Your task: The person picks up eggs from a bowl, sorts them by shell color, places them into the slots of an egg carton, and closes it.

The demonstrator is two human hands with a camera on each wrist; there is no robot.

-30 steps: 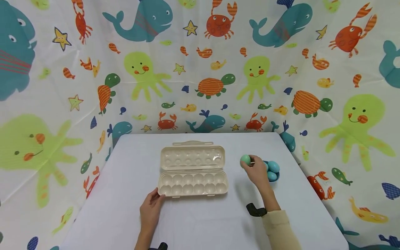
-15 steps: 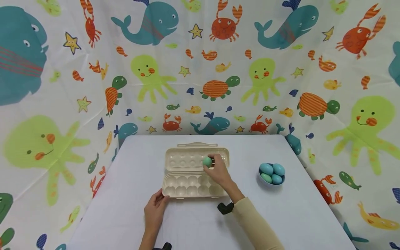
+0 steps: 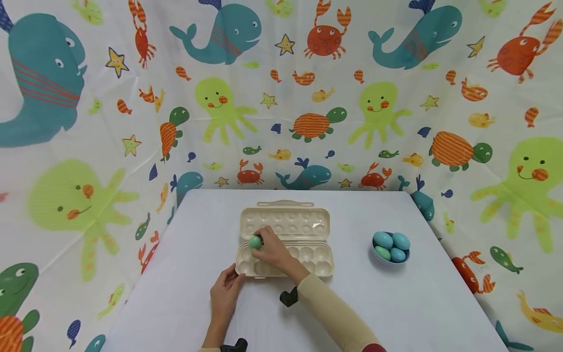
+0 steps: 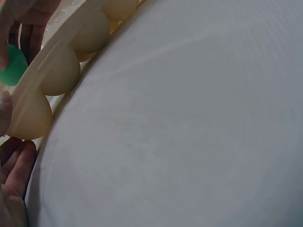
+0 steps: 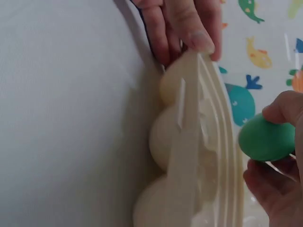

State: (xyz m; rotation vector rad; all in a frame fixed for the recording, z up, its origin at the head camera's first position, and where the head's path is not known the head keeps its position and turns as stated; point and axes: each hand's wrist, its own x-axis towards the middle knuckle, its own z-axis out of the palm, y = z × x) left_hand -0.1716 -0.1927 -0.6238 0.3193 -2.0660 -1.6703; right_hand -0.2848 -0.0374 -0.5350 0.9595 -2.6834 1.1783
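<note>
A beige plastic egg carton [image 3: 310,254] lies with its lid [image 3: 286,217] folded back, its cups facing up. At its near left corner my left hand [image 3: 225,291] grips the rim, thumb on top and fingers beneath, as the right wrist view shows. My right hand [image 3: 274,252] pinches a green egg [image 3: 255,242] between thumb and fingers, over the back left cups. In the right wrist view that green egg [image 5: 266,138] is just above the carton's rim. Part of the cup row is hidden behind my right hand and forearm.
To the right on the white table [image 3: 352,303] stands a small blue bowl [image 3: 387,263] holding several blue eggs [image 3: 383,239] and a green one. A curtain [image 3: 308,73] printed with sea animals hangs behind the table and along both sides.
My right hand has carried the green egg leftward from beside the bowl, across the carton, to its left end. My left hand has kept its grip on the corner.
</note>
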